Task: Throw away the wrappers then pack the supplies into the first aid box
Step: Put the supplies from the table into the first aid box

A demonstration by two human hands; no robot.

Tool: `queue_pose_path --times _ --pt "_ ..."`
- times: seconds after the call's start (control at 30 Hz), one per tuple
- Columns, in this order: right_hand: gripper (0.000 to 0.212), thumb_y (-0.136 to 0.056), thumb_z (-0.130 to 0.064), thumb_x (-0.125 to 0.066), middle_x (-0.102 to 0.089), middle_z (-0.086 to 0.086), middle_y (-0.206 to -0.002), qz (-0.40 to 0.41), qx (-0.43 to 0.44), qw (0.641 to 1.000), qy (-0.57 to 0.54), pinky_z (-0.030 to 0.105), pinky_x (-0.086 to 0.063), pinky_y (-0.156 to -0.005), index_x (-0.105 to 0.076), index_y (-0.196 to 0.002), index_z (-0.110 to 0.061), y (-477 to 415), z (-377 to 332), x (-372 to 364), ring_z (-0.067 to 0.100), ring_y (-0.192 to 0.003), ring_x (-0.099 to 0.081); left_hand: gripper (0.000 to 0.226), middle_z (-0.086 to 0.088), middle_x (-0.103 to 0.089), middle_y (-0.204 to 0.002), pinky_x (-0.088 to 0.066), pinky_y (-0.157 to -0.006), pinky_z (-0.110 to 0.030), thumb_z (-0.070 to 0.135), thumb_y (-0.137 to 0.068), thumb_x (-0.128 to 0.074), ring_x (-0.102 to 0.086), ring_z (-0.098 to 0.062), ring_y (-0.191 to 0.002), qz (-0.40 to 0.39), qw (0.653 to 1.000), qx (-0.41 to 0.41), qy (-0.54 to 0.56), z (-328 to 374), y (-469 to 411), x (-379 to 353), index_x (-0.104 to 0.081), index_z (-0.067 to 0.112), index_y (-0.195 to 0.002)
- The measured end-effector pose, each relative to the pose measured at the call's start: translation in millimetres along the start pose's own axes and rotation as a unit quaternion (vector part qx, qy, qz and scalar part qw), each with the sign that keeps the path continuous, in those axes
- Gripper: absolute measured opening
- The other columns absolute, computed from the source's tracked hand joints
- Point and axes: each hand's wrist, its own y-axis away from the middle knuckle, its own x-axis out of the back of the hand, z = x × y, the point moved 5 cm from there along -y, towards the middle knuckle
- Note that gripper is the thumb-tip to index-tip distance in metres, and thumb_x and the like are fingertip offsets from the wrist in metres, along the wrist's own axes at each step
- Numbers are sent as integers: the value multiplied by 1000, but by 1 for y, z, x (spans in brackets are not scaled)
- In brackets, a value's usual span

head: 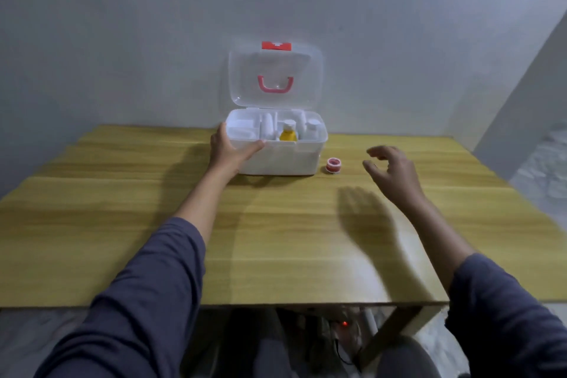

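Note:
The white first aid box (pixel 285 159) stands at the far middle of the wooden table, its clear lid (pixel 276 77) with a pink handle raised upright. Inside I see a yellow bottle (pixel 288 134) with a white cap and several white items. My left hand (pixel 228 149) grips the box's front left corner, thumb along the rim. A small red and white tape roll (pixel 332 165) lies on the table just right of the box. My right hand (pixel 394 172) hovers above the table to the right of the roll, fingers spread and curled, holding nothing.
The wooden table (pixel 276 239) reaches to a grey wall behind the box. Its near edge runs across the bottom of the view, with a table leg and cables beneath. To the right, the table's edge drops off to a pale floor.

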Motion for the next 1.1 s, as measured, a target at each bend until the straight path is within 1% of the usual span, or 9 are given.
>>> queue_pose_path --times 0.17,0.23,0.33,0.5,0.73,0.8,0.93,1.0,1.1 --pt "55 -82 -35 -65 -46 12 -133 -51 -73 994 67 44 -45 -99 -47 -130 -15 37 61 4 28 -111 -53 94 -11 -29 -150 -30 -106 -26 37 -74 -79 -32 -23 -139 9 1000 -4 4 -2 1 -3 -25 15 -148" --pt "64 -81 -39 -65 -42 11 -135 -74 -79 992 69 46 -43 -102 -41 -134 -14 40 70 1 26 -116 -51 94 -10 -30 -150 -30 -104 -25 38 -74 -79 -33 -23 -139 14 1000 -3 3 -3 0 -3 -26 16 -148" --pt "68 -80 -40 -67 -42 11 -134 -81 -63 993 63 44 -42 -103 -40 -135 -10 35 69 -8 27 -117 -50 94 -9 -32 -149 -32 -102 -25 39 -72 -80 -35 -22 -137 15 1000 -3 9 -3 -1 -4 -28 17 -147" --pt "67 -80 -37 -66 -42 11 -134 -103 -29 993 47 41 -41 -103 -39 -135 -10 16 50 -37 27 -118 -47 94 -5 -29 -151 -29 -98 -23 40 -74 -78 -31 -20 -139 11 1000 -2 21 -5 0 -4 -24 19 -149" --pt "65 -82 -33 -66 -44 15 -132 -131 1 991 16 36 -38 -103 -38 -137 -12 -22 21 -76 29 -117 -48 94 -4 -32 -148 -34 -107 -28 40 -73 -79 -36 -19 -136 19 999 -7 27 -7 1 -4 -27 20 -148" --pt "56 -83 -28 -65 -48 14 -129 -145 23 989 10 32 -38 -100 -45 -133 -13 -31 14 -85 28 -115 -50 93 -4 -32 -148 -34 -108 -28 40 -73 -79 -36 -18 -136 21 999 -9 27 -6 2 -4 -27 20 -147" --pt "34 -87 -18 -61 -59 14 -109 -153 58 987 1 27 -42 -86 -59 -120 -11 -38 5 -98 28 -95 -58 90 -4 -34 -146 -35 -106 -26 38 -73 -80 -37 -17 -135 28 999 -14 31 -6 3 -4 -29 20 -146" --pt "30 -87 -13 -60 -60 17 -105 -147 64 987 -6 27 -42 -82 -60 -116 -6 -40 4 -101 27 -88 -57 90 -3 -34 -145 -34 -106 -25 39 -73 -79 -36 -17 -135 33 999 -15 32 -7 3 -5 -29 21 -146" --pt "30 -86 -9 -61 -60 19 -106 -136 53 989 -22 17 -33 -74 -60 -116 -3 -41 7 -99 23 -85 -54 91 -3 -32 -146 -30 -102 -21 38 -74 -78 -34 -16 -136 34 999 -12 33 -8 3 -6 -26 22 -147"
